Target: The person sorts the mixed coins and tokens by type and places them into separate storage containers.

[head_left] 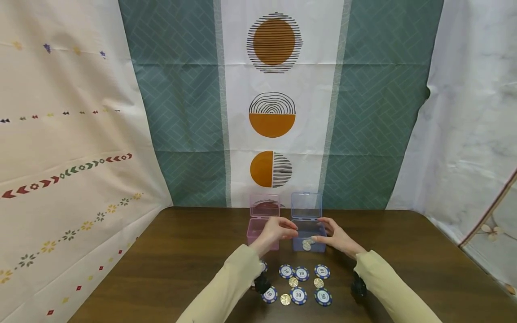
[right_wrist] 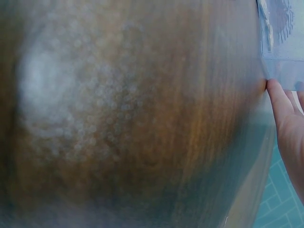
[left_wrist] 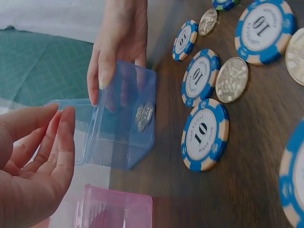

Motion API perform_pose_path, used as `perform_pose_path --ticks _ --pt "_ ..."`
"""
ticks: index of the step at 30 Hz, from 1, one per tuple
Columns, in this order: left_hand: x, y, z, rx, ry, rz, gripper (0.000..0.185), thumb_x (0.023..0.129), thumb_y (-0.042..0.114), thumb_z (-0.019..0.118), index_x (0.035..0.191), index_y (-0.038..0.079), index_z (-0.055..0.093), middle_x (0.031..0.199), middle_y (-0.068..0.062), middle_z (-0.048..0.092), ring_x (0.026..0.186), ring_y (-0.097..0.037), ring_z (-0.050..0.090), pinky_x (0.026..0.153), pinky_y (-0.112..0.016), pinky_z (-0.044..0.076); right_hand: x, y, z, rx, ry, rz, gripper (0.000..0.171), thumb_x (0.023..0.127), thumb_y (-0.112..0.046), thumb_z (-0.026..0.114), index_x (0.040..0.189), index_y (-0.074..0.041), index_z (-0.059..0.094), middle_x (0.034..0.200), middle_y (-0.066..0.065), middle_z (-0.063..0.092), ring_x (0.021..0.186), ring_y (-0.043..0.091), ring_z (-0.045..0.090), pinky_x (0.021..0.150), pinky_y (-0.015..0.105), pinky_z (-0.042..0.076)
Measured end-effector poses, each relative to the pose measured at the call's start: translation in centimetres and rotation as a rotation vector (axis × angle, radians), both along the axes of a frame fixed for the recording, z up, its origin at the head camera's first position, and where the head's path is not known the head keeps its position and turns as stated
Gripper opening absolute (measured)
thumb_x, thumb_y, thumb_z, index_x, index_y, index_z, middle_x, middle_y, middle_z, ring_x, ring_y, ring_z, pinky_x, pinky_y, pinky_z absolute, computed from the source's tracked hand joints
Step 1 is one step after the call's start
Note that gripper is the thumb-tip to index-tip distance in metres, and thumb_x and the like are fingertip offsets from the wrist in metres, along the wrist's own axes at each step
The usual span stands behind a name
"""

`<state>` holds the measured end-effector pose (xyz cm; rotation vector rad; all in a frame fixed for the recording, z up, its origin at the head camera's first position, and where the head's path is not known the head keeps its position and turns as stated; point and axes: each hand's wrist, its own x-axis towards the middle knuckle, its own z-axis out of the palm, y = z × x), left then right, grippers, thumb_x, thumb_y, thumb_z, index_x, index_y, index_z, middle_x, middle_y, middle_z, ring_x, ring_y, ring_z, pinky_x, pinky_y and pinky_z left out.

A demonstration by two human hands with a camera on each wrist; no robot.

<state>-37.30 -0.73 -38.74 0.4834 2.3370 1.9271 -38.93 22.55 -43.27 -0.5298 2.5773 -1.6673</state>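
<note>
A see-through blue box (head_left: 308,245) stands with its lid (head_left: 307,206) raised at the back. Coins (left_wrist: 144,117) lie inside it, seen through the front wall. My right hand (head_left: 338,238) grips the box's right side, thumb at the front and fingers toward the back. Over the left edge of the box hovers my left hand (head_left: 278,231), its thumb and fingertips close together, with nothing visible between them. A pink box (head_left: 253,229), lid also raised, stands to the left, partly hidden behind the left hand and wrist.
Several blue-and-white poker chips (head_left: 298,295) marked 10 lie on the wooden table (head_left: 181,264) in front of the boxes. Gold-coloured coins (head_left: 285,299) lie among them. A patterned cloth (head_left: 186,112) hangs behind the table's back edge.
</note>
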Motion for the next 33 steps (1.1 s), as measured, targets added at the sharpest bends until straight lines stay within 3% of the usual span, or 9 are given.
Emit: perform_pose_path --ticks 6,13,19,21,28,33 --pt "0.8 -0.9 -0.3 -0.019 -0.017 -0.056 0.007 0.076 -0.002 0.07 0.083 -0.004 0.067 0.076 -0.009 0.065 0.071 -0.026 0.064 0.073 -0.042 0.049 2.1 -0.9 2.2 -0.007 -0.021 0.018 0.072 0.081 -0.016 0.068 0.133 0.006 0.023 0.136 0.031 0.024 0.125 0.048 0.016 0.096 0.057 0.019" --pt "1.6 -2.0 -0.6 -0.138 -0.009 -0.099 0.008 0.076 0.001 0.07 0.083 -0.001 0.068 0.072 -0.007 0.065 0.072 -0.031 0.064 0.067 -0.044 0.05 -0.3 0.2 -0.4 0.026 0.003 0.0 0.075 0.08 -0.027 0.07 0.135 -0.003 0.025 0.138 0.024 0.026 0.127 0.043 0.017 0.097 0.055 0.019" --pt "1.8 -3.3 -0.9 -0.184 0.01 -0.241 0.007 0.076 0.0 0.07 0.082 0.0 0.068 0.074 -0.006 0.065 0.071 -0.03 0.062 0.067 -0.042 0.05 -0.5 0.2 -0.6 0.028 0.001 -0.008 0.074 0.079 -0.028 0.07 0.134 -0.005 0.026 0.138 0.024 0.025 0.127 0.043 0.016 0.097 0.055 0.02" --pt "1.8 -3.5 -1.0 -0.231 0.04 -0.288 0.006 0.076 0.001 0.069 0.082 0.001 0.067 0.073 -0.004 0.065 0.068 -0.024 0.062 0.066 -0.039 0.05 -0.5 0.2 -0.6 0.025 0.0 -0.009 0.074 0.079 -0.027 0.07 0.134 -0.006 0.026 0.138 0.023 0.025 0.127 0.043 0.016 0.097 0.055 0.019" --pt "2.2 -3.2 -1.6 -0.483 0.307 -0.447 0.009 0.075 -0.004 0.069 0.082 0.0 0.066 0.07 0.005 0.063 0.062 -0.002 0.058 0.059 -0.018 0.047 -0.4 0.3 -0.6 0.04 0.005 0.001 0.073 0.08 -0.027 0.069 0.135 -0.005 0.025 0.138 0.023 0.025 0.127 0.042 0.018 0.097 0.055 0.02" --pt "2.7 -2.9 -1.7 -0.535 0.343 -0.486 0.01 0.074 -0.006 0.068 0.082 0.0 0.065 0.07 0.004 0.062 0.061 -0.001 0.056 0.057 -0.017 0.046 -0.3 0.2 -0.5 0.048 0.007 -0.008 0.074 0.08 -0.029 0.069 0.135 -0.005 0.025 0.138 0.023 0.026 0.127 0.043 0.017 0.097 0.056 0.02"
